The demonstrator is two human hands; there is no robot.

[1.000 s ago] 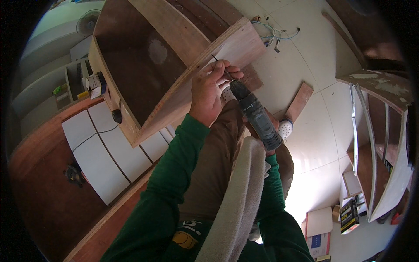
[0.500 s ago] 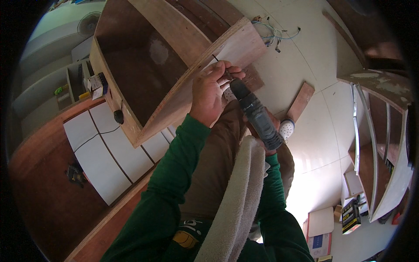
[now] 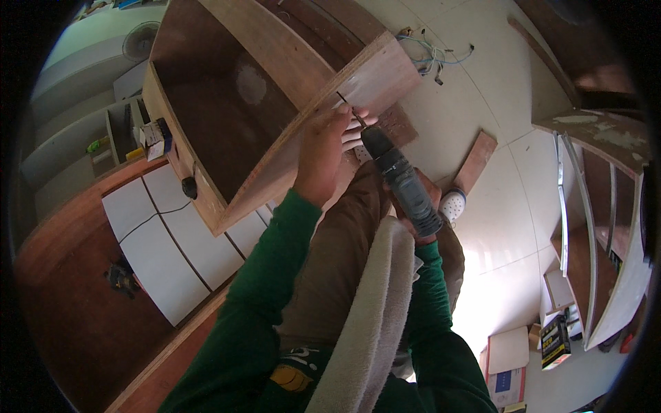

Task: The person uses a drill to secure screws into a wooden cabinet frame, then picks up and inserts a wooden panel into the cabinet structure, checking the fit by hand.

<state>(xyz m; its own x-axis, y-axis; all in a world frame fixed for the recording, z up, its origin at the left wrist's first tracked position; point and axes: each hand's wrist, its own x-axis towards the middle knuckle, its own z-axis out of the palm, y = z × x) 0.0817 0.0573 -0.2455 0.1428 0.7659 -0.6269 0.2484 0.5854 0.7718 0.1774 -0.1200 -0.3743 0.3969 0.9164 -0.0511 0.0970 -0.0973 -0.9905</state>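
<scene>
My right hand is wrapped round a dark cordless drill, mostly hidden behind its body. A long thin drill bit sticks out of the chuck toward the outer side panel of a wooden cabinet box. Whether its tip touches the wood I cannot tell. Beside the bit, my left hand has its fingers stretched out along the panel, holding nothing; the thumb is close to the bit. A pale towel hangs in front of my chest.
White panels lie on a reddish-brown wooden surface at left, with a thin cable across them. A small carton stands on the box's edge. Loose wires and a wood strip lie on the tiled floor. Another cabinet frame stands at right.
My left fingers have let go of the drill bit and straightened, the hand shifting slightly left and down. The drill in my right hand has hardly moved.
</scene>
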